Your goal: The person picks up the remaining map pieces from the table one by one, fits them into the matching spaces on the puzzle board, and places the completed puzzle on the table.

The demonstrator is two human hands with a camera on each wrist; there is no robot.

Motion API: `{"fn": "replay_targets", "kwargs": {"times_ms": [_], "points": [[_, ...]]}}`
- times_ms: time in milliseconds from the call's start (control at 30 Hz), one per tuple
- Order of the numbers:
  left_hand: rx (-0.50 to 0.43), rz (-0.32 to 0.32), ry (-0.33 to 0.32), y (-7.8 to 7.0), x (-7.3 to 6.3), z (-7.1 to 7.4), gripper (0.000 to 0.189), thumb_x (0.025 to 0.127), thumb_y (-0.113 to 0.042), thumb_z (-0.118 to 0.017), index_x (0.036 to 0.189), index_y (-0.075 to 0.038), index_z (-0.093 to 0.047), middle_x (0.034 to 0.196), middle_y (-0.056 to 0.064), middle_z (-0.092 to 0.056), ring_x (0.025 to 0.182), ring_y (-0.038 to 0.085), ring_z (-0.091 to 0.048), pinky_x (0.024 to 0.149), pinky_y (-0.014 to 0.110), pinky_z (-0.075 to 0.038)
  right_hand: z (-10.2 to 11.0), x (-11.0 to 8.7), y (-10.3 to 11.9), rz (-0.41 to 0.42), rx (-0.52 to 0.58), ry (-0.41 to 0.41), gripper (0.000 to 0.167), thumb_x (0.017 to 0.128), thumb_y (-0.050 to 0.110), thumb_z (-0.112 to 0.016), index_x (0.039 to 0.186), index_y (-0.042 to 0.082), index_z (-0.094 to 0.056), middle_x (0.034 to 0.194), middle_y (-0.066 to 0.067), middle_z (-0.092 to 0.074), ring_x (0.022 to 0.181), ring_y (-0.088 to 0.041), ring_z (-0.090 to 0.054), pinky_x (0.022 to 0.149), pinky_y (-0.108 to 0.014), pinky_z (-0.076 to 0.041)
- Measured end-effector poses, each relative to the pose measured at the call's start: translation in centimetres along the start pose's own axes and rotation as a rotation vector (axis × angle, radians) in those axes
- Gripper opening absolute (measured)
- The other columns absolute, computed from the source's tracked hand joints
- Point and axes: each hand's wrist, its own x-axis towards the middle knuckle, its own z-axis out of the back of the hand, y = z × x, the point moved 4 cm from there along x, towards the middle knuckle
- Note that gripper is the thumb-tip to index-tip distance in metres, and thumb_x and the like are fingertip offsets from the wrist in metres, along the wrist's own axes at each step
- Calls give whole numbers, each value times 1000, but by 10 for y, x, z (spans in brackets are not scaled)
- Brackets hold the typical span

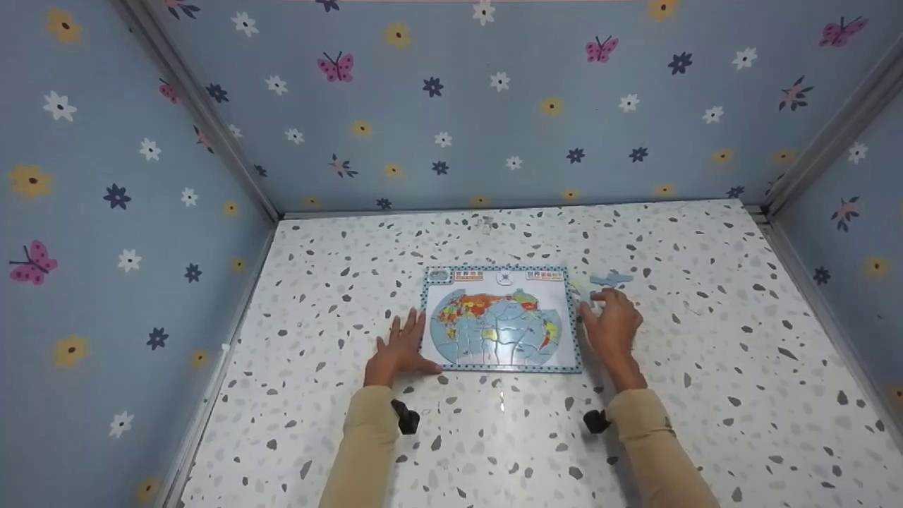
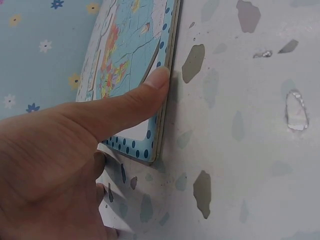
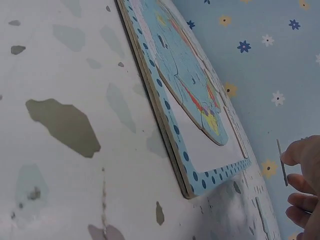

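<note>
A world map jigsaw puzzle (image 1: pixel 504 317) in a dotted blue frame lies flat on the speckled table, most of its oval filled with pieces. My left hand (image 1: pixel 403 347) rests at the puzzle's left side with fingers spread. In the left wrist view, its thumb (image 2: pixel 132 102) lies on the frame's near edge by the corner. Just off the right side, my right hand (image 1: pixel 614 324) pinches a puzzle piece (image 3: pixel 282 162), seen edge-on between thumb and fingers in the right wrist view. A gap in the map shows at its upper right.
Loose blue puzzle pieces (image 1: pixel 611 279) lie beyond my right hand, and a pale green piece (image 1: pixel 578 285) sits beside the frame's upper right. Flower-patterned panels (image 1: pixel 465 127) border the speckled table (image 1: pixel 338 282) at the back and both sides.
</note>
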Motion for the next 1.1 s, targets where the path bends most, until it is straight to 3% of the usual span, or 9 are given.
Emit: {"fn": "replay_targets", "kwargs": {"times_ms": [300,533,767,933,1100], "points": [[3,10,11,0,0,-1,111,77,-37,-79,155,-16,-4,162,5,8,148,33,12,114,64,6,-14,2,6,-10,19,35,34,91,27,-63,113,1,-62,131,-18,-54,126,-37,-46,110,-55,-23],[1,0,1,0,1,-1,113,75,-40,-80,155,-16,-5,162,5,7,148,34,12,114,65,4,-26,2,7,-69,59,87,33,91,29,-62,113,6,-61,138,-14,-50,131,-36,-41,110,-57,-25],[9,-11,-15,0,-1,-1,112,75,-39,-80,155,-14,-6,162,8,5,148,36,9,113,67,2,-40,3,13,42,91,108,31,89,26,-65,109,2,-63,132,-16,-53,127,-35,-45,110,-51,-29],[14,-1,-11,-1,-1,0,112,75,-39,-80,155,-15,-6,162,6,6,148,35,10,114,66,3,-47,1,18,36,71,137,30,89,27,-65,109,5,-62,134,-16,-52,129,-35,-43,111,-55,-25],[5,8,-11,-1,-1,0,112,75,-39,-80,155,-15,-6,162,7,6,148,36,10,114,66,3,-53,1,22,23,76,162,28,89,29,-65,108,8,-61,133,-14,-52,128,-33,-44,110,-51,-29]]}}
